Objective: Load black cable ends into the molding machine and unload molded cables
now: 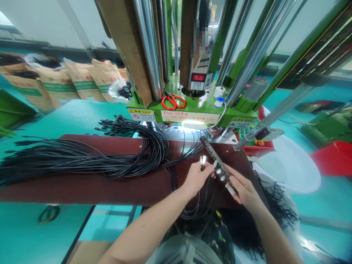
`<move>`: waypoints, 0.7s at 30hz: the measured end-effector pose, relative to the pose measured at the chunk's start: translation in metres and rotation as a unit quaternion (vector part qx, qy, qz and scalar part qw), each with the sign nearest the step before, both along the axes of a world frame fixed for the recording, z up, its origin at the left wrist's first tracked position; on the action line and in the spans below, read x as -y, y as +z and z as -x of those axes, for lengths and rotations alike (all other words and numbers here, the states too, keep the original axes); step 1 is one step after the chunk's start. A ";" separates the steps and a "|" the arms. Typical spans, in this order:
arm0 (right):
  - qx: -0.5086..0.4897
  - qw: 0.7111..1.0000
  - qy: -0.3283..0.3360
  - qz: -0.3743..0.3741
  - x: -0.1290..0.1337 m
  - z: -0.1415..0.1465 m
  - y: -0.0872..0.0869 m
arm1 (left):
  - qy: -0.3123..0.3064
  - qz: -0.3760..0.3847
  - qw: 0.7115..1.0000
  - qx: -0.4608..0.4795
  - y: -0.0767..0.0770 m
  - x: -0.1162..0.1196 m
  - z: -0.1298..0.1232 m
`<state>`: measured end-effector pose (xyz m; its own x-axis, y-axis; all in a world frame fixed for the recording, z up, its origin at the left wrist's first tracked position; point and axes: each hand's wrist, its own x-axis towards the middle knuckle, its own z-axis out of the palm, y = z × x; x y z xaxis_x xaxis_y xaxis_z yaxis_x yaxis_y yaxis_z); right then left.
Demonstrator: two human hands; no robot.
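1. Seeing green machine (199,104) across upper centre of frame.
2. Seeing brown board (110,190) from left edge past centre.
3. Noting black cables (123,161) along it, left to centre.
4. Clamping dark bar (217,158) at lower end in right hand (244,190), centre-right.
5. Pinching silver-tipped cable ends (203,160) in left hand (195,178), beside bar.

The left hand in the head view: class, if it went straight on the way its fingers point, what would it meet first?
The left hand would probably meet the dark metal bar in the right hand first; depth is unclear, so they may already be touching.
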<state>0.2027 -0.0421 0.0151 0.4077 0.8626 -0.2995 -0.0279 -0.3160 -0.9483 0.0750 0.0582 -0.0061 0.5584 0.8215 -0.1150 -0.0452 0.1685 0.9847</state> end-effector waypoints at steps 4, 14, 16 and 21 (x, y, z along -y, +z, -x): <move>-0.005 1.000 0.002 0.000 0.000 -0.001 0.002 | -0.004 0.003 1.000 -0.012 0.003 -0.001 0.003; 0.023 0.999 0.041 0.012 0.002 -0.005 -0.001 | 0.017 0.011 1.000 -0.010 0.001 -0.005 0.005; 0.037 0.998 0.044 0.010 0.002 -0.004 -0.003 | 0.015 0.008 1.000 -0.008 -0.002 -0.005 0.005; 0.021 0.999 0.040 0.010 0.001 -0.002 0.000 | 0.016 0.039 0.999 0.008 0.000 0.000 0.006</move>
